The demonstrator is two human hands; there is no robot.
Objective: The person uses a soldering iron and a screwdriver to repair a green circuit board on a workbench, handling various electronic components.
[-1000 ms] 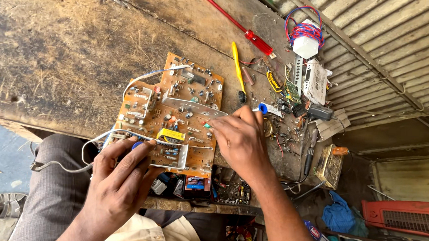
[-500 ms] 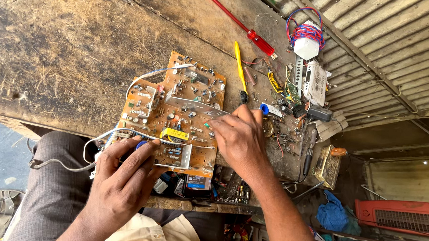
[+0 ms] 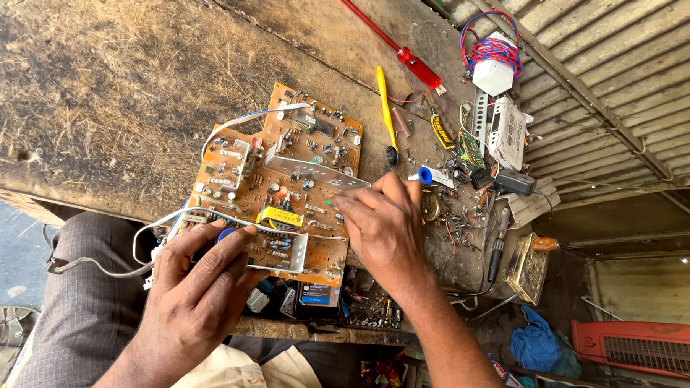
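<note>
An orange circuit board [image 3: 284,176] crowded with small parts lies tilted on a worn wooden bench [image 3: 112,79]. My left hand [image 3: 196,288] grips the board's near edge, fingers curled over a blue part and white wires [image 3: 160,226]. My right hand [image 3: 382,230] rests on the board's right side, fingertips pressed on it beside a metal strip [image 3: 315,174]. What the fingertips pinch, if anything, is hidden.
A red-handled screwdriver [image 3: 400,47] and a yellow tool [image 3: 386,111] lie beyond the board. Loose electronic parts, a white coil with red and blue wire [image 3: 493,65] and a soldering iron [image 3: 497,249] crowd the right. A corrugated metal wall [image 3: 609,81] stands behind.
The board and both hands sit slightly higher and further right in view; my right fingertips have shifted a little along the board. My left hand keeps its grip.
</note>
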